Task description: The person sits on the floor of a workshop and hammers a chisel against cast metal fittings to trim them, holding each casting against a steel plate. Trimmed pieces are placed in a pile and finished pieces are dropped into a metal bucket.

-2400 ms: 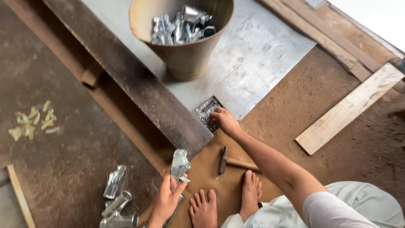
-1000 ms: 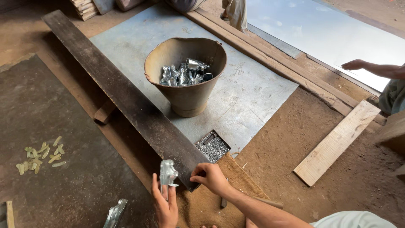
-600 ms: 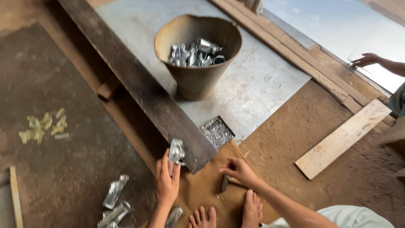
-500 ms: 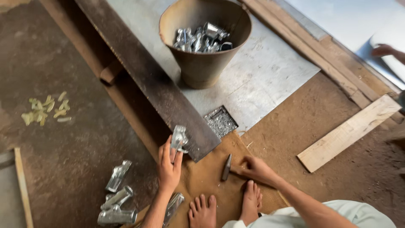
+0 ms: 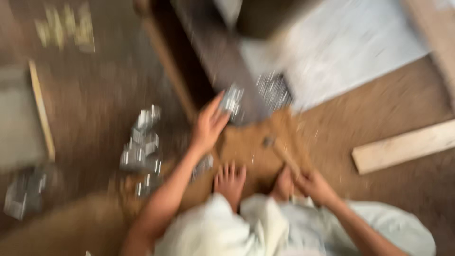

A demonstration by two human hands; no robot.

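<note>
The head view is badly blurred by motion. My left hand (image 5: 207, 127) holds a small shiny metal piece (image 5: 232, 100) upright against the end of a dark wooden plank (image 5: 213, 61). My right hand (image 5: 316, 186) grips the handle of a hammer (image 5: 280, 150), whose head lies on the brown board just past my bare feet (image 5: 231, 180). A small tray of tiny metal bits (image 5: 274, 89) sits beside the plank's end.
Several shiny metal pieces (image 5: 141, 144) lie on the ground to the left. A metal sheet (image 5: 341, 57) with a bucket (image 5: 270, 19) on it is at the top. A pale wood plank (image 5: 403, 146) lies at the right. A wooden strip (image 5: 41, 109) lies at the left.
The camera has tilted down and closer, blurring the view. My right hand has taken the hammer's handle and drawn back toward my feet. My left hand still holds the metal piece at the plank.
</note>
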